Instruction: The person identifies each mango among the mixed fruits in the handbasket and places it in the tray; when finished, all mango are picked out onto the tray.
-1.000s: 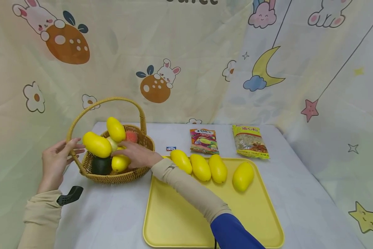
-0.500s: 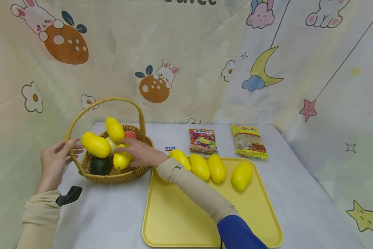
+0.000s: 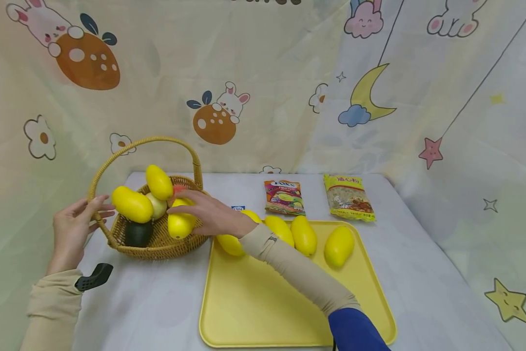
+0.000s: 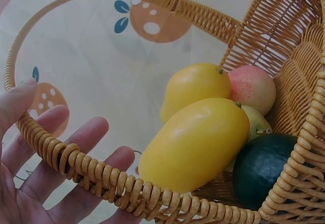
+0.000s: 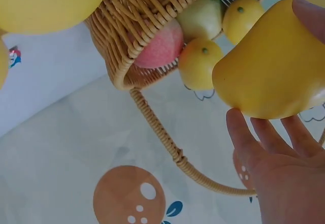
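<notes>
My left hand (image 3: 69, 231) grips the side of the handle on a wicker basket (image 3: 162, 251), thumb in front and fingers behind it. My right hand (image 3: 216, 214) holds a yellow mango (image 5: 274, 61) between thumb and fingertips, raised over the basket's right side. Two more mangoes, one lying across the left (image 3: 132, 204) and one at the back (image 3: 159, 182), rest on the heap inside. With them are a dark green rounded fruit (image 4: 266, 170), a pale green fruit (image 3: 158, 207) and a pink peach (image 5: 162, 43), which my right hand partly hides in the head view.
A yellow tray (image 3: 263, 307) lies right of the basket, with several mangoes (image 3: 303, 235) along its far edge. Behind it are a candy bag (image 3: 284, 197), a yellow packet of dry food (image 3: 349, 197) and a small wrapped sweet (image 3: 238, 208). A printed cloth hangs behind the table.
My right hand has taken its mango up and rightward from among the fruit, uncovering the basket's floor. My left hand keeps its hold on the handle. The head view has shifted slightly.
</notes>
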Motion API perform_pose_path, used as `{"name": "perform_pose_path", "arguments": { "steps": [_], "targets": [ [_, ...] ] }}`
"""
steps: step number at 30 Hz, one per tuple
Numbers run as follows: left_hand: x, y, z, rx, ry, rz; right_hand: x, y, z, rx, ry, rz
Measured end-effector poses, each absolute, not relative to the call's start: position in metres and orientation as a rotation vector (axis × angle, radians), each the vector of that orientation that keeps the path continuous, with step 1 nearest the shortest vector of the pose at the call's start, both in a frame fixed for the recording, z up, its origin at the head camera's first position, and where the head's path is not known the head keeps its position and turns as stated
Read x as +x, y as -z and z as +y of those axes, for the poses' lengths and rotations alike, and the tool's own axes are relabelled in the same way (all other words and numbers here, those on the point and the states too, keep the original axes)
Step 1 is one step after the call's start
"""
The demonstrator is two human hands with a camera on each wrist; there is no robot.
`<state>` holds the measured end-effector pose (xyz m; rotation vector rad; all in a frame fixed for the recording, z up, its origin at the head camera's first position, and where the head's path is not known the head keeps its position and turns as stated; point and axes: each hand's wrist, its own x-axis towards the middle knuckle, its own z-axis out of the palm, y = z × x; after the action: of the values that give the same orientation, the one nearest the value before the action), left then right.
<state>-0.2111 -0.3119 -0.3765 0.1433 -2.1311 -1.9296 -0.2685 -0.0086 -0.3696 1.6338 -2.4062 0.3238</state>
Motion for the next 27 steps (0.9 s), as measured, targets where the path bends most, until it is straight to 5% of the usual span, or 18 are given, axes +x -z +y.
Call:
{"name": "perform_pose_path", "arguments": {
  "steps": [27],
  "targets": [
    [-0.212, 0.377, -0.314, 0.137, 1.927, -2.136, -0.202, 0.416, 0.073, 1.718, -0.182, -2.460]
  ]
}}
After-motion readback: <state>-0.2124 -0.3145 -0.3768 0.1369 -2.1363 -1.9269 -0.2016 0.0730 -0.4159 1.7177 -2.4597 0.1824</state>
